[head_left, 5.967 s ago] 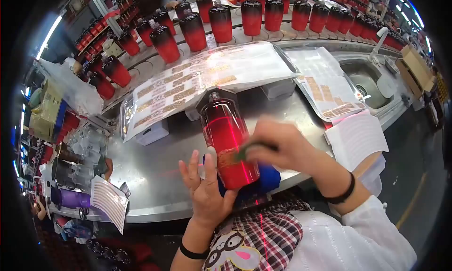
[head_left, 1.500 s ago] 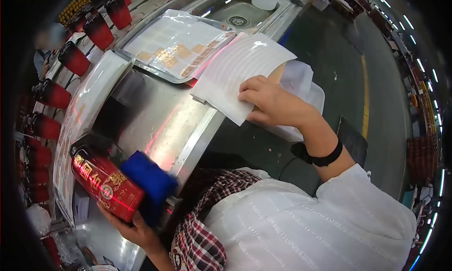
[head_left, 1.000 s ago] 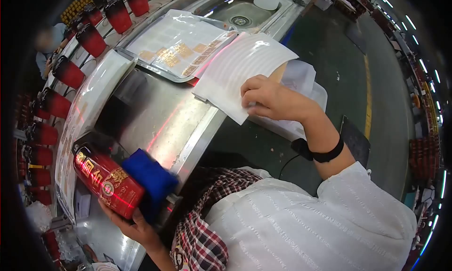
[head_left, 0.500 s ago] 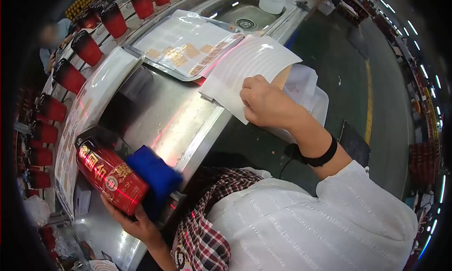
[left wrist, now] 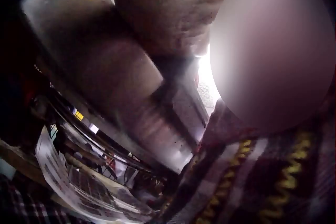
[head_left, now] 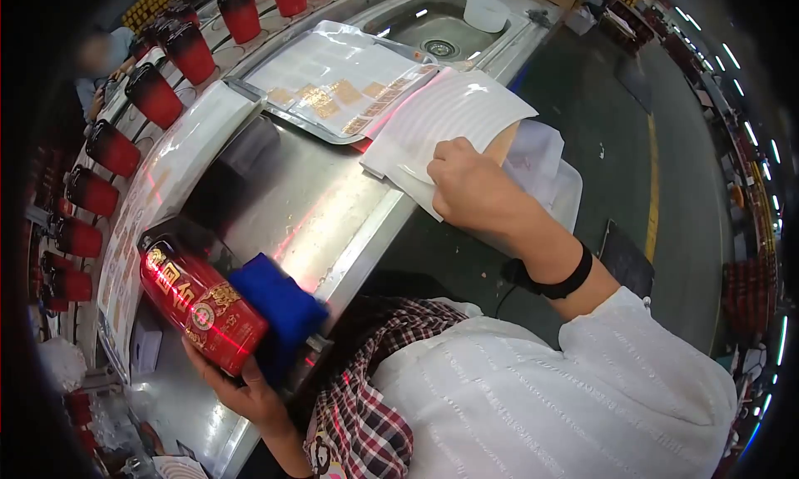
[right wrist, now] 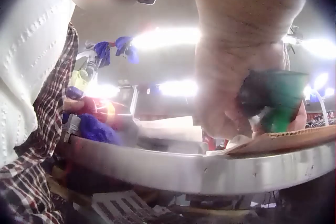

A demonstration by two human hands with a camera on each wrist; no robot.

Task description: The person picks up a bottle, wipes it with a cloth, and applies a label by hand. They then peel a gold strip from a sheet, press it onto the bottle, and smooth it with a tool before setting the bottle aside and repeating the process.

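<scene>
Red bottle (head_left: 200, 308) gripped by left hand (head_left: 243, 389); right hand (head_left: 470, 188) clenches a green tool (right wrist: 274, 97), hidden from overhead.

A bottling factory line is showing here. Rows of red bottles (head_left: 156, 94) are standing along the far conveyor. Label sheets (head_left: 333, 71) are lying on the steel counter (head_left: 308, 204).
</scene>
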